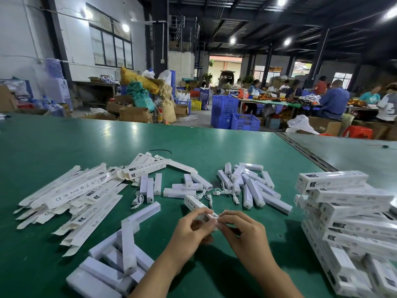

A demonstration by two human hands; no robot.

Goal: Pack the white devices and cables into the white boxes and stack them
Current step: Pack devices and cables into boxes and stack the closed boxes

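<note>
- Green table mat (193, 143), work laid out across it; one white box (194, 204) is in hand near the middle, just ahead of the person.
- Left hand (189, 230): fingers curled round the near end of the white box, thumb on top. It is grasping the box.
- Right hand (245, 232): fingertips pinched at the same near end, where the flap looks to be. Whether the flap is already tucked is too small to tell.
- Key relation: the box's long axis runs away from the hands, up and to the left. The far end rests free toward the loose cables (225, 192). The near end sits between the two sets of fingertips.
- Contents are hidden, so I cannot say if a device and cable are inside.
- Stack of packed boxes (343, 196) stands well off to the right, lying crosswise to the held box. The right hand is the nearer one to it.
- Judgement: the step in hand is closing the end. The next move would need the box swung to match the stack and carried right.
- Loose white devices (255, 190) lie beyond the hands, within easy reach of either.
- Flat box blanks (73, 194) fan out on the left, nearer the left hand.
</note>
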